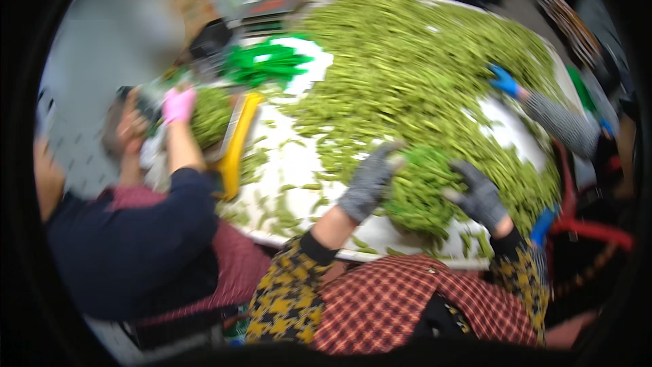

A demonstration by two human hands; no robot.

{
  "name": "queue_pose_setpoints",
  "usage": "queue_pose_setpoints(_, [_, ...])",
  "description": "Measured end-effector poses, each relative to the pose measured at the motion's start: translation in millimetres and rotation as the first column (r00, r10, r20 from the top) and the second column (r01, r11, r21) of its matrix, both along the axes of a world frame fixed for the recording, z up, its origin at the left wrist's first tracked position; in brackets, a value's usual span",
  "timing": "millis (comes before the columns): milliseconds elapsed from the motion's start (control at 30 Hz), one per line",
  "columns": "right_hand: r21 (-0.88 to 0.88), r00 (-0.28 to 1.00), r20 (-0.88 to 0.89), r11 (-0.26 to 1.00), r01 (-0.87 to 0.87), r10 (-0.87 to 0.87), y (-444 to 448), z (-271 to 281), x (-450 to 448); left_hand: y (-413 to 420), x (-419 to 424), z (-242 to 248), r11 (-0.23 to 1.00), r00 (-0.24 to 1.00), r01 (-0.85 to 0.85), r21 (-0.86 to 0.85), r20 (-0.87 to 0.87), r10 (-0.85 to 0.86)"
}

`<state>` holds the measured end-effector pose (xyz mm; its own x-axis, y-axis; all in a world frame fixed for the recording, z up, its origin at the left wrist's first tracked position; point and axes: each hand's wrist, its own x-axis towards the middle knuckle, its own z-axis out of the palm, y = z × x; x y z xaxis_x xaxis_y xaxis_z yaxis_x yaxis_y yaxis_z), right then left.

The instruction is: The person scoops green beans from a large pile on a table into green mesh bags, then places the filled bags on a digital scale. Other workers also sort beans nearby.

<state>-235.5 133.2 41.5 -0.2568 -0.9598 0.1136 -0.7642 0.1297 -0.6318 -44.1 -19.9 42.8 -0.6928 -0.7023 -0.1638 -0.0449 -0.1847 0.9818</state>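
A rounded green mesh bag packed with green pods is between my two grey-gloved hands, close to the table's near edge. My left hand presses on its upper left side, thumb and fingers against the netting. On the right, my right hand curves around the bag with bent fingers. Brighter green netting shows along the top of the bag. Behind it spreads a large heap of loose green pods on the white tabletop. The picture is blurred, so the fingertips are not sharp.
At left, a co-worker's pink-gloved hand is by another pile of pods, beside a yellow bar. Green mesh netting lies at the back left. A blue-gloved hand reaches in from the right, above a red chair frame.
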Motion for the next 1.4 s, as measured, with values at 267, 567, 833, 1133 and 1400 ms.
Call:
queue_pose_setpoints(267, [-0.172,0.752,0.645,0.932,0.32,-0.139,28.2,-7.7,-38.2,9.4,17.8,1.4,0.893,0.976,-0.038,0.449,-0.176,0.13])
queue_pose_setpoints(567, [-0.16,0.851,-0.317,0.908,0.387,-0.419,63.0,-42.2,-61.5,5.3,20.1,4.4,0.905,0.981,0.007,0.425,-0.18,0.077])
queue_pose_setpoints(833, [0.311,0.965,-0.215,0.927,0.211,-0.148,14.0,-49.7,-2.6,21.4,11.6,9.0,0.996,0.998,0.005,0.084,0.054,-0.01])
queue_pose_setpoints(1133, [-0.18,0.814,0.552,0.927,0.33,-0.182,2.0,13.2,-29.5,9.1,18.8,12.5,0.972,0.982,-0.137,0.191,-0.1,0.158])
queue_pose_setpoints(1400, [-0.227,0.815,0.58,0.961,0.156,0.005,8.3,57.0,-25.0,10.5,21.6,53.2,0.951,0.911,-0.053,0.304,-0.374,0.171])
